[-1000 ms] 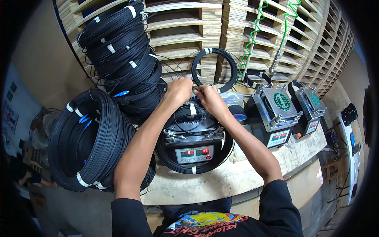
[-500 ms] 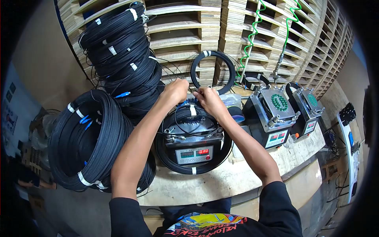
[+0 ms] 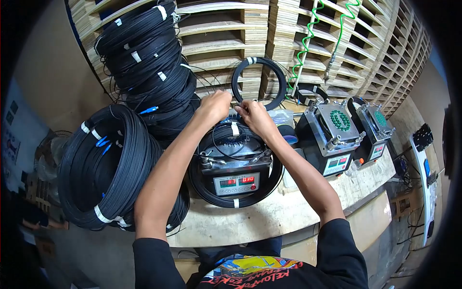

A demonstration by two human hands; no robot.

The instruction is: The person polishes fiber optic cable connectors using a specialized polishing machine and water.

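Observation:
My left hand [image 3: 215, 107] and my right hand [image 3: 254, 116] are close together above the back of a polishing machine [image 3: 236, 176] with a lit red display. Both hands have their fingers pinched; what lies between the fingertips is too small to make out. Just below them, blue connectors [image 3: 234, 118] sit at the machine's far side, partly hidden by my hands. A coil of thin black cable [image 3: 226, 135] with a white tape tag rests on the machine's top. A larger black cable coil [image 3: 216, 200] loops around its base.
At left stand a tall stack of black cable coils [image 3: 144, 62] and a leaning coil bundle [image 3: 130, 168] with blue connectors. Two more machines [image 3: 329, 127] [image 3: 373, 120] are at right. Another coil [image 3: 276, 72] leans on wooden pallets [image 3: 216, 36]. A green air hose [image 3: 342, 29] hangs above.
My hands stay pinched over the machine, almost unmoved. The view has shifted slightly. The air hose's metal end has swung up and left. The left display digits now show brightly.

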